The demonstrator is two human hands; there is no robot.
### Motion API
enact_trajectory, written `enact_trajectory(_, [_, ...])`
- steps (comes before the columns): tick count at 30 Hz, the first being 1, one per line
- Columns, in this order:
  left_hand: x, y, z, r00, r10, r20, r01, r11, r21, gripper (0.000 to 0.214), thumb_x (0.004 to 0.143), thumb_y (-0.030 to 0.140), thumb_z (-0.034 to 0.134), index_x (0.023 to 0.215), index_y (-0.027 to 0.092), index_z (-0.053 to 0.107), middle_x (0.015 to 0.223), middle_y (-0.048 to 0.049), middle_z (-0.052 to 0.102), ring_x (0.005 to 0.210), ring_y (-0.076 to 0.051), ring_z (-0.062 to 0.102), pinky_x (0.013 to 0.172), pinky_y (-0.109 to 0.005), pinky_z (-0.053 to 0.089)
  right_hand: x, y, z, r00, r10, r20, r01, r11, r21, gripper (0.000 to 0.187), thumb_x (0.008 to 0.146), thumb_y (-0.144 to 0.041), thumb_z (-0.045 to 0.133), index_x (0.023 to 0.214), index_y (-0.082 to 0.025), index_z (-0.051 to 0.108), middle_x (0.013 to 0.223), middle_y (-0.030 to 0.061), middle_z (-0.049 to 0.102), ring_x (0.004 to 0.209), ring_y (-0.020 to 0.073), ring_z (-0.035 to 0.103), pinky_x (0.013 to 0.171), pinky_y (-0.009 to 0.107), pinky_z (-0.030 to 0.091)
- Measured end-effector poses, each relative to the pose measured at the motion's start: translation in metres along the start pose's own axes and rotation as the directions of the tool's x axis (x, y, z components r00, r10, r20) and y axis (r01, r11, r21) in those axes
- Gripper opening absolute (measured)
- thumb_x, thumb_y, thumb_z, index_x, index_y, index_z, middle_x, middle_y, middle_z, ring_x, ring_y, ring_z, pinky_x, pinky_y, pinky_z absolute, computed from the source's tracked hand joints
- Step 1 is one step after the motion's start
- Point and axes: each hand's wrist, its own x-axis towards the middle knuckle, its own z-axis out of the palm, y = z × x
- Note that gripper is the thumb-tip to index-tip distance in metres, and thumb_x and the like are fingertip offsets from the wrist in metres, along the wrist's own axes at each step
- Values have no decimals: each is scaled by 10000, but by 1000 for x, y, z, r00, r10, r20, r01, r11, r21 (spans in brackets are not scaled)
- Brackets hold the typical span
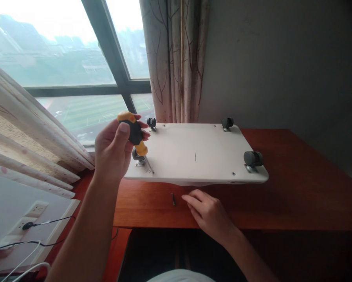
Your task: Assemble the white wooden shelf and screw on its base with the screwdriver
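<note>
My left hand [117, 145] is wrapped around the yellow-and-black handle of a screwdriver [135, 133]. Its shaft slants down to the right, with the tip over the near left part of a white board [178, 147]. Whether the tip touches the board I cannot tell. Black caster wheels stand up at the board's corners, and the near left caster [139, 156] is partly hidden behind my left hand. My right hand [208, 211] is low over the table, fingers loosely stretched to the left and holding nothing visible. Just beside its fingertips lies a small dark metal bit [173, 199].
The board rests on a reddish-brown wooden table [296, 188]. Other casters are at the far left [151, 123], far right [227, 123] and near right [253, 159]. A window and curtains [176, 58] are behind; a wall socket [29, 223] with cables is at lower left.
</note>
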Motion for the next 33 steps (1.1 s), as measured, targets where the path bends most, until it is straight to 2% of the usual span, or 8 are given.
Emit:
enact_trajectory(7, [-6, 5, -1, 995, 19, -96, -10, 996, 92, 384, 822, 415, 827, 1093, 152, 764, 907, -74, 752, 745, -183, 700, 712, -339, 600, 38, -27, 20, 933, 14, 359, 98, 951, -292, 208, 967, -110, 534, 1047, -221, 691, 1038, 57, 696, 919, 188, 672, 668, 245, 516])
enact_trajectory(12, [-10, 9, -2, 995, 32, -96, -20, 993, 115, 351, 783, 332, 869, 1055, 129, 777, 922, -82, 763, 776, -193, 713, 718, -325, 604, 45, -27, 22, 904, 31, 427, 112, 945, -306, 263, 897, 15, 508, 921, -187, 675, 1010, 60, 693, 905, 183, 667, 653, 231, 499])
enact_trajectory(14, [-9, 12, -3, 995, 44, -85, -35, 994, 103, 319, 811, 333, 847, 1053, 136, 779, 920, -76, 764, 772, -188, 712, 704, -319, 602, 45, -28, 18, 915, 15, 403, 85, 970, -229, 251, 912, -8, 510, 899, -189, 683, 959, 51, 694, 868, 174, 666, 672, 238, 508])
enact_trajectory(17, [-3, 18, -2, 990, 110, -92, -106, 993, 45, 290, 861, 354, 804, 1054, 139, 771, 907, -62, 756, 733, -169, 698, 684, -324, 592, 48, -33, 1, 948, -13, 319, -18, 995, 94, 187, 957, -102, 557, 925, -198, 715, 945, 32, 714, 849, 144, 675, 765, 244, 542])
enact_trajectory(20, [10, 21, -2, 972, 195, -129, -194, 981, 20, 272, 884, 318, 790, 1056, 111, 749, 923, -55, 748, 768, -164, 701, 717, -347, 579, 65, -40, -31, 969, 23, 247, -125, 905, 407, 120, 950, -188, 624, 947, -206, 743, 924, 16, 740, 828, 132, 687, 755, 246, 565])
enact_trajectory(23, [35, 16, -7, 967, 218, -135, -216, 976, 26, 261, 813, 140, 841, 1033, 66, 722, 931, -31, 739, 836, -172, 714, 739, -358, 558, 105, -37, -65, 987, 101, 124, -148, 871, 469, 135, 935, -254, 638, 947, -205, 763, 910, 8, 753, 835, 134, 695, 715, 245, 571])
enact_trajectory(26, [66, -2, -16, 990, 131, -42, -128, 989, 67, 249, 811, 33, 780, 1041, 50, 684, 814, 25, 730, 825, -164, 725, 740, -358, 533, 166, -15, -78, 990, 136, 25, -133, 883, 450, 164, 875, -284, 680, 944, -162, 765, 824, 4, 742, 685, 108, 655, 576, 205, 523])
enact_trajectory(33, [117, -53, -30, 960, 276, -56, -261, 947, 188, 322, 700, 229, 904, 932, 199, 682, 823, 0, 757, 762, -160, 736, 732, -305, 620, 304, 53, -30, 881, 464, 98, -466, 808, 361, 60, 824, -132, 663, 854, -125, 714, 801, 36, 736, 606, 61, 579, 527, 155, 411])
